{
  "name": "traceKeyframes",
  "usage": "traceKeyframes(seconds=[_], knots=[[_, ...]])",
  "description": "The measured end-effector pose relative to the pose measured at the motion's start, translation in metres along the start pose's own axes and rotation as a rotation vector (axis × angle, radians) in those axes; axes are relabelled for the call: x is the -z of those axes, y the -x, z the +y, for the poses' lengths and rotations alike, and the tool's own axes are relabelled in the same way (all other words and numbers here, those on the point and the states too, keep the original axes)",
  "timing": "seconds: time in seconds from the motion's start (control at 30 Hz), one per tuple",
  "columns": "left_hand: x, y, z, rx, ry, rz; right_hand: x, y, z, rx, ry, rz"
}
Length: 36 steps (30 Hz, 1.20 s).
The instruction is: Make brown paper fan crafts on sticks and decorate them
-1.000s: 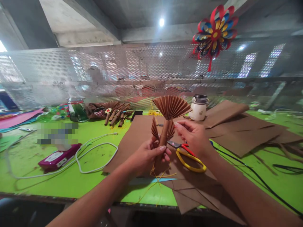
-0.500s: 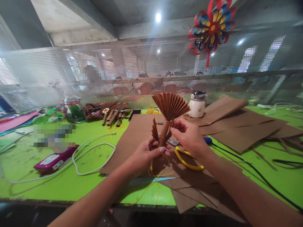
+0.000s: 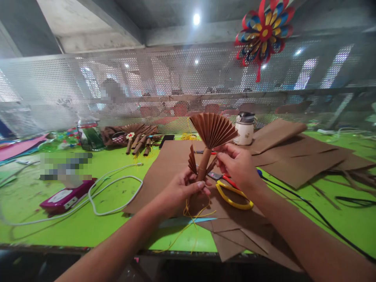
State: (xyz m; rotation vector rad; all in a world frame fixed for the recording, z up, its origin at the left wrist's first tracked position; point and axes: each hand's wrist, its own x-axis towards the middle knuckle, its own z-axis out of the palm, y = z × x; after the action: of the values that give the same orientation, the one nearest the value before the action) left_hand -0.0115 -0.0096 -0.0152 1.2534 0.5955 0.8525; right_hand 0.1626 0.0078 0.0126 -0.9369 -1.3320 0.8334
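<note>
My left hand (image 3: 186,188) is closed around the lower end of a rolled brown paper tube (image 3: 203,164). From the tube's top spreads a pleated brown paper fan (image 3: 214,131). A small pleated paper piece (image 3: 192,160) sticks out at the tube's left, with another small pleated piece (image 3: 212,164) on its right. At that right piece, the fingers of my right hand (image 3: 237,162) are pinched together on its outer edge. Thin yellow string (image 3: 199,215) hangs below my left hand. Scissors with a yellow and red handle (image 3: 219,188) lie under my right hand.
Brown paper sheets (image 3: 296,168) cover the right of the green table. A cream flask (image 3: 244,131), a green-filled jar (image 3: 91,136) and several finished paper fans (image 3: 142,141) stand behind. A purple power strip (image 3: 68,197) and white cable (image 3: 117,214) lie left; a black cord (image 3: 296,197) runs right.
My right hand's fingertips have moved from beside the tube slightly outward to the right small pleated piece. The big fan has shifted slightly right; my left hand keeps its hold.
</note>
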Motion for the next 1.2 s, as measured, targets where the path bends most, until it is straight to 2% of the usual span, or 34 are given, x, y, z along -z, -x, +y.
traceKeyframes(seconds=[0.37, 0.53, 0.73, 1.07, 1.2], knots=[[-0.005, 0.004, 0.012, 0.073, 0.093, 0.061, 0.003, -0.001, -0.001, -0.031, -0.067, 0.027], [-0.004, 0.005, 0.013, 0.113, 0.100, 0.129, 0.005, 0.000, -0.003, 0.018, -0.024, 0.044], [0.001, 0.004, 0.012, 0.063, 0.126, 0.163, 0.008, 0.001, -0.005, 0.083, 0.072, 0.066], [0.001, 0.004, 0.015, 0.046, 0.134, 0.194, 0.008, 0.004, -0.003, 0.120, 0.124, -0.003], [0.004, 0.003, 0.016, 0.023, 0.116, 0.221, 0.005, 0.008, -0.006, 0.145, 0.241, 0.002]])
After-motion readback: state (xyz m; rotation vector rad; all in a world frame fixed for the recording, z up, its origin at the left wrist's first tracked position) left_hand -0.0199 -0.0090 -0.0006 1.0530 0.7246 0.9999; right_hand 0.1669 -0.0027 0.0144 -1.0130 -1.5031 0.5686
